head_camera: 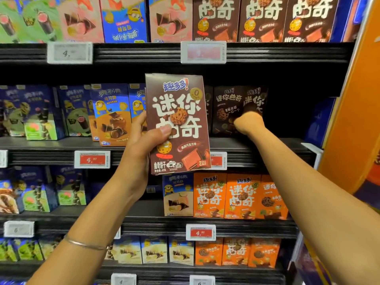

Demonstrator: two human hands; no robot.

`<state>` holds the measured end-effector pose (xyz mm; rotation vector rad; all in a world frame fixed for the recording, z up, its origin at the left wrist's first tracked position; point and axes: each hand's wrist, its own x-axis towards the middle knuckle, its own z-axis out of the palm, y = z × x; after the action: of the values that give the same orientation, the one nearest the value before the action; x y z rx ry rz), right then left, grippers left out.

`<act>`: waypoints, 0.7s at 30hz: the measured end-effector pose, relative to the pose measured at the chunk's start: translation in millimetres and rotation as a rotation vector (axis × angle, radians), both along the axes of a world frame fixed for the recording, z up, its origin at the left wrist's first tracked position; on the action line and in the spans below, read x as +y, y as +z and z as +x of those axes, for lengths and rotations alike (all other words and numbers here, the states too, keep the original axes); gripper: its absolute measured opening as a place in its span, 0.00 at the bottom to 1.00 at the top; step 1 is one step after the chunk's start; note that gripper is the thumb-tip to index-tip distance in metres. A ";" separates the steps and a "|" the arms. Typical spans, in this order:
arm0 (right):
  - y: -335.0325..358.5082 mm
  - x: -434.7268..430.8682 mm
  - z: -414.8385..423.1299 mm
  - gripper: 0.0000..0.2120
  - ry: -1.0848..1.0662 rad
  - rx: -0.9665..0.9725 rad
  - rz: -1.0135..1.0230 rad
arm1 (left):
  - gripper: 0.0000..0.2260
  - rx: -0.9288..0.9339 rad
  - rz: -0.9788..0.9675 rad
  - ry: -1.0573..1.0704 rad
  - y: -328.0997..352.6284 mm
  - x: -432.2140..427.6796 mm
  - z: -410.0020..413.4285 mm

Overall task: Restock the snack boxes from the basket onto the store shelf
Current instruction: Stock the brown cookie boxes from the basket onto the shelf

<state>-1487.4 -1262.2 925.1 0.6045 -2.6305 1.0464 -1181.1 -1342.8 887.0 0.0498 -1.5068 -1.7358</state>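
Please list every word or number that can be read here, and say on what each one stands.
"趣多多!": top of the brown box in the left hand.
"迷你曲奇": large white letters on that box.
"曲奇饼干": its bottom left corner.
"迷你曲奇": orange boxes one shelf lower.
"4": red price tag under them; the small digits are blurred.
The other tags and the blue boxes: too blurred to read.

A red price tag [92,159] clips to the middle shelf's [51,159] front edge, a second red tag [201,232] to the lower shelf's [154,229], a pale grey tag [70,52] to the upper shelf's [133,53], and an orange panel [353,120] rises beside the right end.
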 end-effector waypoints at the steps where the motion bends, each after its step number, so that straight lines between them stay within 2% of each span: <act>1: -0.2 -0.6 1.5 0.14 0.013 0.015 -0.015 | 0.44 -0.004 -0.002 0.003 -0.2 -0.1 0.2; 7: -2.2 8.0 13.2 0.08 0.043 0.014 -0.125 | 0.45 -0.013 0.007 0.003 -0.8 -0.9 1.6; 10: 1.5 23.0 45.1 0.10 0.129 0.067 -0.455 | 0.45 -0.008 0.010 -0.002 -2.8 -1.7 3.1; 13: 3.1 41.9 101.4 0.10 0.452 -0.010 -0.695 | 0.43 0.001 0.015 0.000 -5.8 -1.2 3.6; 15: 2.0 53.6 140.4 0.17 0.692 -0.125 -0.714 | 0.43 -0.004 0.021 -0.006 -6.0 -0.6 4.1; 17: -0.6 60.5 170.5 0.21 0.831 -0.204 -0.667 | 0.44 -0.006 0.018 -0.010 -6.1 0.0 4.2; 21: -6.5 61.7 199.2 0.16 0.846 -0.186 -0.632 | 0.42 0.004 0.003 -0.005 -5.8 1.8 5.1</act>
<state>-1288.3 -1200.5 918.6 1.5410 -1.9379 2.1125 -1176.0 -1340.9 881.2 0.0443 -1.5032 -1.7410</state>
